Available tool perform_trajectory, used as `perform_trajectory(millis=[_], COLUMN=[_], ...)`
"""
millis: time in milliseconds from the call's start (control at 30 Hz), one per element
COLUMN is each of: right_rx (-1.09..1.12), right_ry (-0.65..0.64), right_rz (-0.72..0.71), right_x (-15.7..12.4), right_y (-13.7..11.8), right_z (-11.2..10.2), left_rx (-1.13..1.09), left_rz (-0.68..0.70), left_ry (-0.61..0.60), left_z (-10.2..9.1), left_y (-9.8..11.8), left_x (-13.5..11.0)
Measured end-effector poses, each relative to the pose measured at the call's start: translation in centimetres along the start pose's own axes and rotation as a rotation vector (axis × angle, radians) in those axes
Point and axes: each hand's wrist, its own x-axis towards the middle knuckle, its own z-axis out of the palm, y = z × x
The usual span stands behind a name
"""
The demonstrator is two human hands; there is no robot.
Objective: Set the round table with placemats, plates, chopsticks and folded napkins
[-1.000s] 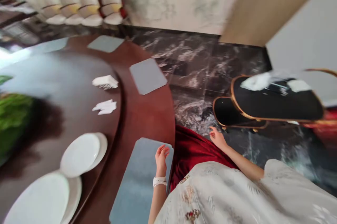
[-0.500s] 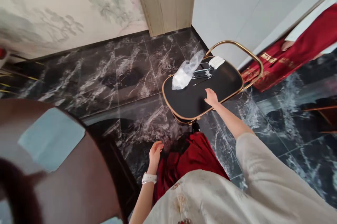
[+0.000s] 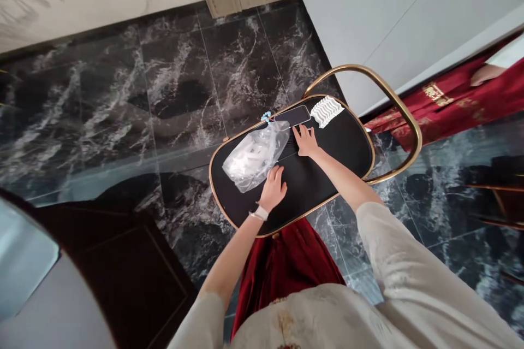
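Observation:
A black-topped trolley [image 3: 311, 188] with a gold rim stands in front of me. On it lies a clear plastic bag [image 3: 256, 155] with white pieces inside. My left hand [image 3: 273, 189] is at the bag's near right edge, fingers stretched out; whether it touches the bag I cannot tell. My right hand [image 3: 306, 141] is spread over the thin dark sticks [image 3: 290, 147], which it and the bag mostly hide. Just beyond its fingertips lies a phone [image 3: 293, 114] with a light blue charm [image 3: 266, 117]. White wavy-edged pieces [image 3: 326, 111] sit in a row to its right.
A gold handle [image 3: 403, 111] arches over the trolley's right end. A dark round table [image 3: 82, 278] with a pale blue cloth [image 3: 24, 256] is at lower left. Another person's red clothing [image 3: 454, 98] shows at right, beside a white wall [image 3: 368, 5].
My left hand has come up from my side to the bag. My right hand has moved forward and left over the sticks. The trolley looks nearer.

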Motion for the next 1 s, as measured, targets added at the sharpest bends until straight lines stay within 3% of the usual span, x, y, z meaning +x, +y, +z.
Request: perform_trajectory(millis=[100, 167, 300, 433, 600, 700, 800, 900, 1000], right_rx=[-0.033, -0.047, -0.034, 0.008, 0.047, 0.05, 0.062, 0.1, 0.14], right_ry=[0.018, 0.057, 0.108, 0.104, 0.089, 0.051, -0.012, -0.077, -0.162], right_rz=[-0.044, -0.075, -0.122, 0.001, 0.083, 0.062, 0.091, 0.181, 0.214], right_x=[0.0, -0.5, -1.9, -2.4, -2.6, -3.5, -4.7, -5.6, -6.4], right_y=[0.1, -0.2, -2.0, -4.8, -7.5, -8.3, -8.9, -9.1, -8.9], right_z=[-0.7, -0.9, -0.9, -0.5, 0.2, 0.6, 0.8, 0.5, 0.0], left_rx=[0.045, 0.047, 0.079, 0.098, -0.042, -0.268, -0.669, -1.024, -1.182], left_rz=[-0.028, -0.059, -0.011, 0.065, -0.024, -0.189, -0.465, -0.687, -0.819], left_ry=[0.05, 0.072, 0.049, 0.062, 0.198, 0.277, 0.32, 0.345, 0.352], left_z=[0.8, 1.4, 2.1, 2.2, 2.9, 4.2, 5.5, 6.2, 6.1], left_y=[-1.1, -2.0, -2.7, -1.5, 0.6, 1.4, 1.8, 1.9, 1.9], left_x=[6.6, 9.6, 11.9, 10.0, 4.3, 0.7, -2.0, -3.3, -3.0])
